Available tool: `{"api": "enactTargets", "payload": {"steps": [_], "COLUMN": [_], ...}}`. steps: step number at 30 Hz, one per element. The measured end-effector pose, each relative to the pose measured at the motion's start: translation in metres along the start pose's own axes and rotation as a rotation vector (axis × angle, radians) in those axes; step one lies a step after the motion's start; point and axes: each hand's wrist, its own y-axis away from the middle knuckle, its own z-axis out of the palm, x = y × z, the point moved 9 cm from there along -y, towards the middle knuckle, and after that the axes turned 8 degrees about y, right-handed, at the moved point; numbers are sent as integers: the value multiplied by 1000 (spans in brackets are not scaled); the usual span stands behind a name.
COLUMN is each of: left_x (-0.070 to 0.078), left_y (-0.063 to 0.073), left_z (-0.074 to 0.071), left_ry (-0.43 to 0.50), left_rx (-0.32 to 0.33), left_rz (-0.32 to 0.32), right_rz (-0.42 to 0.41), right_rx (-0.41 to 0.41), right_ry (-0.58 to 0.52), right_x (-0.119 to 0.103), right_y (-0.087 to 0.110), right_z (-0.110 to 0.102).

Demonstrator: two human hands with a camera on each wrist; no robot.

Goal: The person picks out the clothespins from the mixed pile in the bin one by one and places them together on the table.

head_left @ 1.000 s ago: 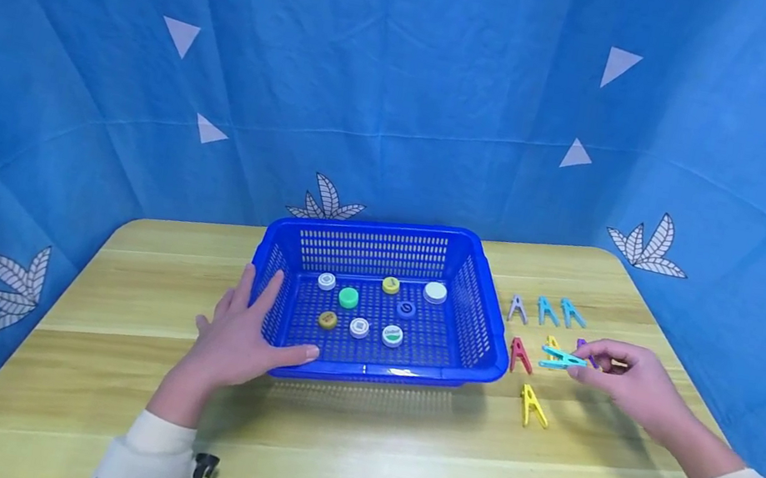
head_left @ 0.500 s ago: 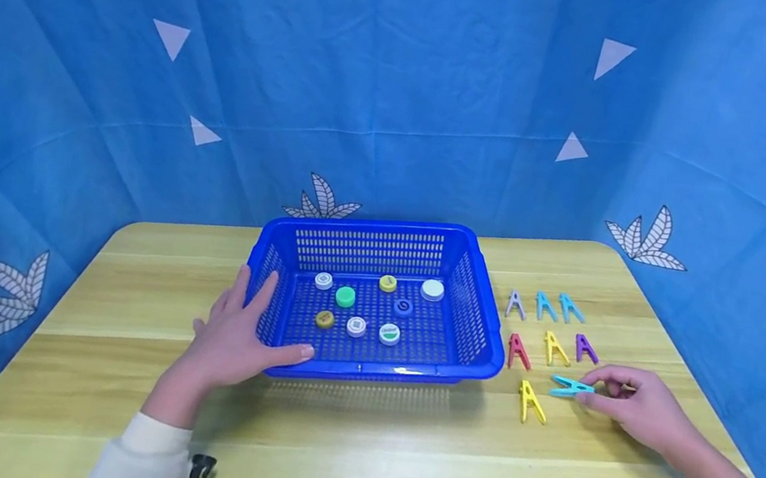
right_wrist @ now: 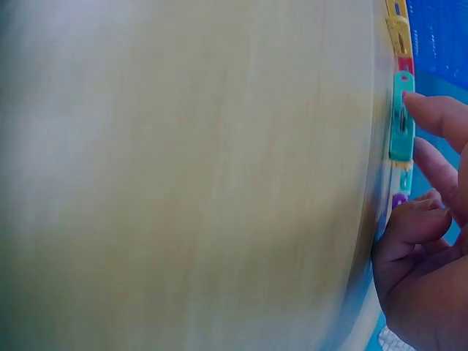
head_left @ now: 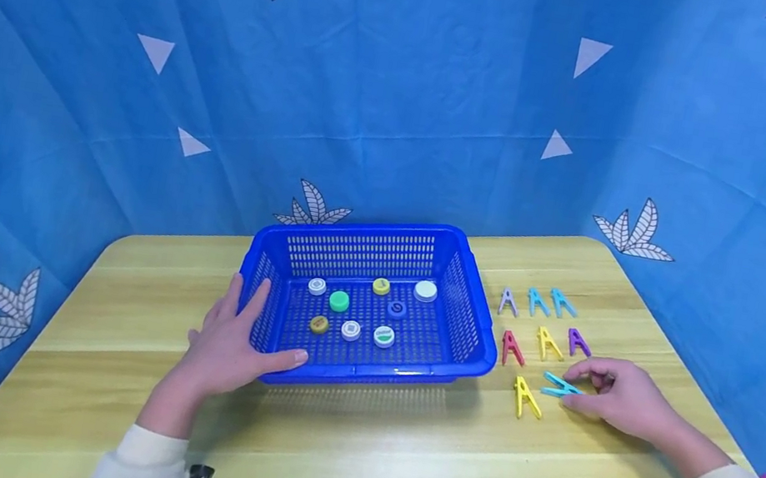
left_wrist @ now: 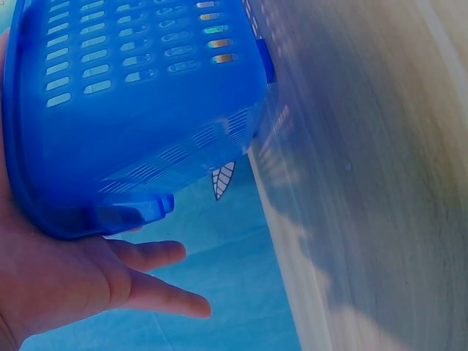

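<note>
A blue plastic basket stands on the table with several bottle caps in it. My left hand rests spread at its front left corner, thumb on the front rim; in the left wrist view, straight fingers reach out beneath the rim. To the right, my right hand pinches a teal clothespin by one end, low at the tabletop. The right wrist view shows the clothespin edge-on at the fingertips, the other fingers curled. Close by lie a yellow clothespin and a purple clothespin.
Further clothespins lie in loose rows right of the basket: red, yellow, lilac and two blue ones. A blue curtain hangs behind the wooden table.
My right hand has brought the teal clothespin nearer and down to the tabletop, away from the yellow and purple ones. The left hand stays at the basket; the head view has shifted slightly.
</note>
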Motion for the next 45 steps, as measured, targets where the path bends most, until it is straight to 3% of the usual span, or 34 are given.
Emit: {"api": "enactTargets", "payload": {"steps": [5,13,19,22,33,45], "left_x": [-1,0,1,1,-1,-1], "left_y": [1,0,0,0,-1,0], "left_z": [2,0,-1,-1,-1,-3], "left_ry": [4,13,26,22,10,17], "left_rx": [1,13,7,3,-17,-1], "left_rz": [-2,6,2,1,-14,-2], "right_rz": [-4,-27,161,209,143,98], "right_rx": [-44,-17,-16,-40,-52,-122], "right_ry": [5,23,107,129,135,60], "right_x": [-3,-6,5,6,-8,-4], "right_y": [-4,-8,-1,4,-1,-12], "right_z": [6,1,-6,-4,4,6]}}
